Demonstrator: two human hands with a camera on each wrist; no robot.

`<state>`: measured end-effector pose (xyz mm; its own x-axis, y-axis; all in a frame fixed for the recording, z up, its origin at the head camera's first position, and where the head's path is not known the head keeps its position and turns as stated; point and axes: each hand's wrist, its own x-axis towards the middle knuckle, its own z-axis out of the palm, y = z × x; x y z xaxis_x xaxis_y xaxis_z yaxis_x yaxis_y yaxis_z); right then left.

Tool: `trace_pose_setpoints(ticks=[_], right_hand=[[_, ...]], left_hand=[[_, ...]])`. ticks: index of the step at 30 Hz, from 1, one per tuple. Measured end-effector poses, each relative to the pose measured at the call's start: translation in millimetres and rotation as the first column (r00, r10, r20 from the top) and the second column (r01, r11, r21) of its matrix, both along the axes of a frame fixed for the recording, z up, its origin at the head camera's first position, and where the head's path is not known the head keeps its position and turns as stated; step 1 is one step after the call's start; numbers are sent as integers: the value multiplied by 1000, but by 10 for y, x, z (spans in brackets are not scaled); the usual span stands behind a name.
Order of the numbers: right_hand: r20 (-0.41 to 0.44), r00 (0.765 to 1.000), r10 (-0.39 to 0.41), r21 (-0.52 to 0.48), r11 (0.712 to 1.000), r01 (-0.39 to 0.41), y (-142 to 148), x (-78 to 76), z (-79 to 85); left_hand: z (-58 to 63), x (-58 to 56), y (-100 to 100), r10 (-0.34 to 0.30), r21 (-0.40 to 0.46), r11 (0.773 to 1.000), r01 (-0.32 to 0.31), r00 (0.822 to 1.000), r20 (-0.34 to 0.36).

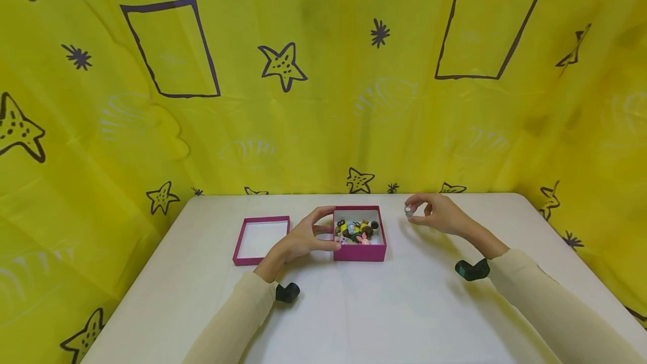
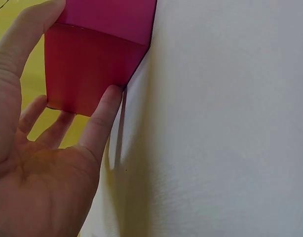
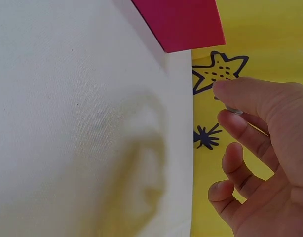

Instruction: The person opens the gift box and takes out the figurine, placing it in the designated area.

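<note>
In the head view an open magenta box stands near the middle of the table, with several small figurines inside, among them a pink rabbit. My left hand holds the box at its left side. The left wrist view shows the thumb and fingers spread around the box wall. To the right of the box, my right hand pinches a small grey figurine between thumb and fingertip, raised over the table. Most of this figurine is covered by the fingers in the right wrist view.
A magenta-rimmed lid with a white inside lies left of the box, close by the left hand. The white table ends at the back against a yellow curtain patterned with stars.
</note>
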<state>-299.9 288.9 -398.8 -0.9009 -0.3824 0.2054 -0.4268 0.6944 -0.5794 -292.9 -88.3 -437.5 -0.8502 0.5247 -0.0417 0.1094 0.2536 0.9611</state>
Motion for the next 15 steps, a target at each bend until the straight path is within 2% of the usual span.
trace_pose_setpoints(ticks=[7, 15], right_hand=[[15, 1000, 15, -7, 1000, -15, 10, -41, -42], [70, 998, 7, -5, 1000, -7, 19, -85, -73]], left_hand=[[-26, 16, 6, -7, 31, 999, 8, 1000, -16], [-28, 15, 10, -8, 27, 1000, 9, 999, -31]])
